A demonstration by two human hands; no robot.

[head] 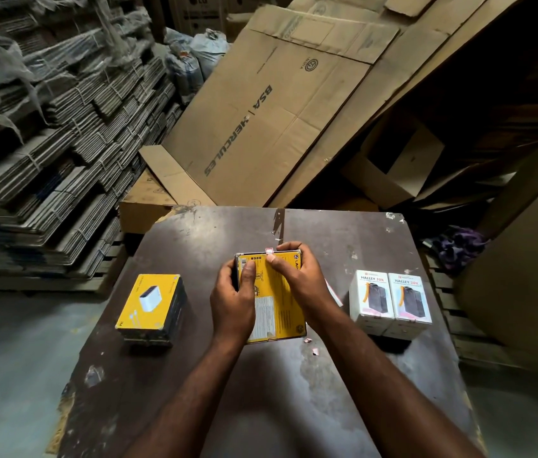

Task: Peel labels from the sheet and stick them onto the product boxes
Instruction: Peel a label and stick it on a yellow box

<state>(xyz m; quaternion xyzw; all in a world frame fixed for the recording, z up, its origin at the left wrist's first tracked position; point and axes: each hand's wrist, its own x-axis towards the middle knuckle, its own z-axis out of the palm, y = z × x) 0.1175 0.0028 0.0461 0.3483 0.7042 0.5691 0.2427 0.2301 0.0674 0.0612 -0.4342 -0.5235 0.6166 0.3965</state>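
A yellow product box (pixel 280 302) lies on the dark table (pixel 261 391) in the middle. My left hand (pixel 232 299) grips its left side, thumb on its top face. My right hand (pixel 297 276) curls over the far right corner, and its thumb presses a small pink-and-white label (pixel 269 250) onto the box's far edge. A stack of yellow boxes (pixel 151 309) stands to the left. Two white "HALLEY 20K" boxes (pixel 389 300) stand to the right. A strip of the label sheet (pixel 333 292) shows behind my right wrist, mostly hidden.
Two small paper scraps (pixel 312 346) lie on the table near the box. Flattened cardboard sheets (pixel 277 110) lean beyond the table. Bundled stacks of flat cartons (pixel 46 160) fill the left. An open carton (pixel 396 166) sits at the back right.
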